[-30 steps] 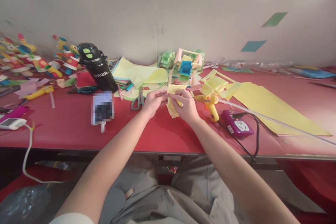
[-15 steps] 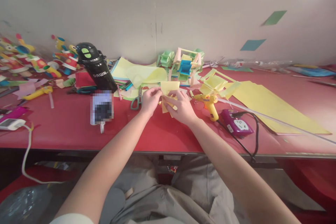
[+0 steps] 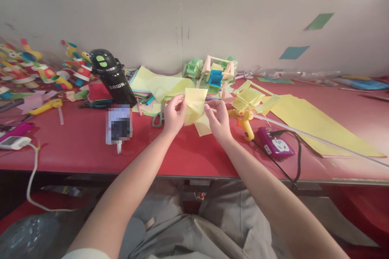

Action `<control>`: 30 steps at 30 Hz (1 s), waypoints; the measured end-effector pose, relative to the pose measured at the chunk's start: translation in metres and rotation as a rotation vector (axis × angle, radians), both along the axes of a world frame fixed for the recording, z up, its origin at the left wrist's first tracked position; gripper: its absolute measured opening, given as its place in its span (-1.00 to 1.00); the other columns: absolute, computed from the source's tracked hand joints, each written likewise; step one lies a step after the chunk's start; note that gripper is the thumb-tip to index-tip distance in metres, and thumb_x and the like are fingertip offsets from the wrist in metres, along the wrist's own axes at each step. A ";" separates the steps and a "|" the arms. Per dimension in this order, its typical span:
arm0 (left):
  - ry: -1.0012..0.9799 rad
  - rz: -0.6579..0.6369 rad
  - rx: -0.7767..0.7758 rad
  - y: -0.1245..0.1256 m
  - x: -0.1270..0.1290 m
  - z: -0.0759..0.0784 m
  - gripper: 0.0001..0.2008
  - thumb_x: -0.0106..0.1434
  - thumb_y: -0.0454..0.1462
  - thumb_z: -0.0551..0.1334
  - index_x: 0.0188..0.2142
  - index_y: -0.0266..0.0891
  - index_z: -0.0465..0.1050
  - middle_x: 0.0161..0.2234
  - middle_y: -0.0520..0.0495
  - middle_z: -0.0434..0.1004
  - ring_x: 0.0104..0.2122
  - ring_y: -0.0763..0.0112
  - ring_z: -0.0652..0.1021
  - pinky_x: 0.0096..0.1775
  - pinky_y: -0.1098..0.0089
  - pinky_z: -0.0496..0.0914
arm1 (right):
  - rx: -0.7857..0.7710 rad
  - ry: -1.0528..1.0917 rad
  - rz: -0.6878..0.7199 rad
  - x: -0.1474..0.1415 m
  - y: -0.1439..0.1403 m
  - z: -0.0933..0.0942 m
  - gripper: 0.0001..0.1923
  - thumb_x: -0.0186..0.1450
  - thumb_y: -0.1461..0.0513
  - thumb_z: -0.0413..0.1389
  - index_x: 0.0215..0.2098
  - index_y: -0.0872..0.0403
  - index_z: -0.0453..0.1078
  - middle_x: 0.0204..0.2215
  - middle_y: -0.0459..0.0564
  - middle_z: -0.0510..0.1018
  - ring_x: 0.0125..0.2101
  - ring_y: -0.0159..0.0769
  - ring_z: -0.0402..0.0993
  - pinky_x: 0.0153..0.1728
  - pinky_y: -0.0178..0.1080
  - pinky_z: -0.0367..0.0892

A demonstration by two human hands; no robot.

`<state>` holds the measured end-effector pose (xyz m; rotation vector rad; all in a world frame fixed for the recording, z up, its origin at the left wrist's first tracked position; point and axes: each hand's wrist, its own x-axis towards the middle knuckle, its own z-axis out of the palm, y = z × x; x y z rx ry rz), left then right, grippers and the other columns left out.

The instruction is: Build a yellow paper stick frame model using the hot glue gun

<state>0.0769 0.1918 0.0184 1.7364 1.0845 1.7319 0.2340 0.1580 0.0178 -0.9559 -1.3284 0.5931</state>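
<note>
Yellow paper piece (image 3: 194, 105) held up between both hands, just above the red table (image 3: 75, 141), near the middle of the head view. Upper part stands roughly upright and looks creased; a lower flap hangs toward the table under the right hand.

Left hand (image 3: 174, 115) grips the paper's left edge, thumb and fingers pinched shut on it. Right hand (image 3: 219, 118) grips the right edge, fingertips closed on the paper, palm turned inward. Hands sit close, apart from each other, the paper spanning the gap between them. Both forearms reach in from the near table edge.

Just left of the left hand: green-handled scissors (image 3: 158, 116) lying flat on the table. Just right of the right hand: yellow glue gun (image 3: 244, 120), nozzle pointing left, with a long pale stick running off to the right. Beyond it a purple power socket (image 3: 275, 145) with a black cable looping over the table edge.

Behind the paper: a small model of coloured paper and sticks (image 3: 216, 75), blue box at its centre. Large yellow sheets (image 3: 306, 123) spread to the right. Farther left, a black bottle (image 3: 113, 77) tilted, and a row of coloured paper figures (image 3: 45, 71) by the partition wall.
</note>
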 end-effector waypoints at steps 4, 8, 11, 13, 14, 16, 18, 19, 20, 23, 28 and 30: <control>0.023 -0.025 0.009 -0.002 0.001 0.000 -0.74 0.33 -0.14 0.20 -0.07 -0.22 0.46 -0.22 -0.16 0.64 -0.22 0.31 0.64 -0.17 0.35 0.52 | -0.129 0.106 -0.015 -0.001 0.003 0.000 -0.57 0.24 -0.09 0.17 -0.09 -0.02 0.33 -0.14 0.03 0.52 -0.08 -0.19 0.47 -0.14 -0.15 0.43; 0.012 -0.184 -0.037 -0.008 0.005 0.003 -0.73 0.29 -0.13 0.25 -0.07 -0.20 0.46 -0.23 -0.14 0.65 -0.24 0.30 0.64 -0.19 0.34 0.53 | -0.306 0.165 0.204 0.001 0.000 0.005 -0.55 0.16 -0.10 0.24 -0.20 0.05 0.46 -0.26 0.06 0.61 -0.19 -0.10 0.56 -0.20 -0.09 0.47; -0.075 -0.258 -0.144 -0.011 0.008 0.007 -0.75 0.24 -0.15 0.29 -0.11 -0.18 0.49 -0.25 -0.13 0.65 -0.24 0.30 0.64 -0.19 0.35 0.53 | -0.371 0.256 0.311 0.004 -0.001 0.005 -0.52 0.07 -0.07 0.32 -0.22 0.10 0.52 -0.28 0.11 0.64 -0.25 -0.04 0.60 -0.23 -0.03 0.49; -0.152 -0.287 -0.227 -0.011 0.008 0.009 -0.74 0.20 -0.16 0.33 -0.13 -0.18 0.50 -0.27 -0.12 0.65 -0.24 0.30 0.63 -0.19 0.36 0.51 | -0.376 0.278 0.319 0.005 0.000 0.004 -0.52 0.04 -0.04 0.35 -0.21 0.10 0.53 -0.26 0.12 0.65 -0.26 -0.02 0.61 -0.24 -0.02 0.51; -0.181 -0.299 -0.259 -0.011 0.008 0.009 -0.73 0.18 -0.17 0.34 -0.14 -0.18 0.51 -0.28 -0.12 0.65 -0.24 0.29 0.63 -0.19 0.36 0.51 | -0.371 0.277 0.317 0.006 0.001 0.004 -0.52 0.03 -0.03 0.36 -0.20 0.09 0.53 -0.24 0.12 0.66 -0.25 -0.02 0.61 -0.24 -0.03 0.51; -0.223 -0.310 -0.300 -0.010 0.008 0.009 -0.72 0.14 -0.18 0.36 -0.15 -0.20 0.51 -0.33 -0.10 0.65 -0.28 0.30 0.63 -0.20 0.36 0.50 | -0.346 0.268 0.302 0.005 0.002 0.003 -0.49 0.01 0.00 0.38 -0.15 0.07 0.51 -0.20 0.10 0.66 -0.24 -0.03 0.62 -0.23 -0.04 0.52; -0.247 -0.307 -0.332 -0.008 0.008 0.007 -0.71 0.12 -0.19 0.37 -0.17 -0.21 0.52 -0.38 -0.07 0.64 -0.35 0.33 0.62 -0.25 0.37 0.49 | -0.319 0.262 0.287 0.005 0.003 0.003 -0.46 -0.01 0.02 0.40 -0.11 0.05 0.49 -0.18 0.09 0.65 -0.22 -0.04 0.62 -0.22 -0.05 0.53; -0.256 -0.298 -0.347 -0.007 0.008 0.006 -0.72 0.11 -0.19 0.37 -0.17 -0.22 0.52 -0.40 -0.06 0.63 -0.39 0.35 0.61 -0.27 0.37 0.48 | -0.312 0.262 0.288 0.004 0.003 0.004 -0.45 -0.01 0.03 0.41 -0.11 0.05 0.49 -0.17 0.08 0.65 -0.21 -0.04 0.61 -0.21 -0.06 0.53; -0.267 -0.287 -0.362 -0.006 0.008 0.005 -0.72 0.10 -0.20 0.37 -0.18 -0.22 0.52 -0.41 -0.05 0.63 -0.41 0.36 0.60 -0.30 0.38 0.48 | -0.311 0.265 0.293 0.004 0.003 0.004 -0.45 -0.02 0.03 0.41 -0.11 0.04 0.49 -0.17 0.07 0.65 -0.22 -0.05 0.61 -0.21 -0.06 0.54; -0.332 -0.274 -0.409 -0.003 0.008 0.005 -0.73 0.08 -0.22 0.36 -0.21 -0.23 0.51 -0.39 -0.05 0.63 -0.43 0.36 0.60 -0.30 0.35 0.50 | -0.329 0.270 0.314 0.004 0.003 0.004 -0.49 -0.01 0.02 0.40 -0.15 0.05 0.50 -0.20 0.07 0.66 -0.24 -0.06 0.62 -0.22 -0.05 0.54; -0.483 -0.265 -0.513 -0.001 0.008 0.012 -0.75 0.00 -0.28 0.37 -0.27 -0.25 0.46 -0.46 -0.02 0.60 -0.44 0.33 0.63 -0.28 0.28 0.53 | -0.345 0.274 0.369 0.005 0.007 0.001 -0.52 0.00 0.04 0.40 -0.17 0.05 0.50 -0.24 0.05 0.67 -0.24 -0.07 0.62 -0.23 -0.05 0.54; -0.504 -0.262 -0.519 -0.001 0.007 0.013 -0.75 -0.01 -0.30 0.36 -0.29 -0.25 0.46 -0.47 -0.02 0.60 -0.44 0.32 0.63 -0.28 0.27 0.54 | -0.349 0.282 0.380 0.005 0.008 -0.001 -0.53 0.00 0.04 0.40 -0.17 0.04 0.50 -0.25 0.05 0.67 -0.24 -0.08 0.62 -0.23 -0.05 0.54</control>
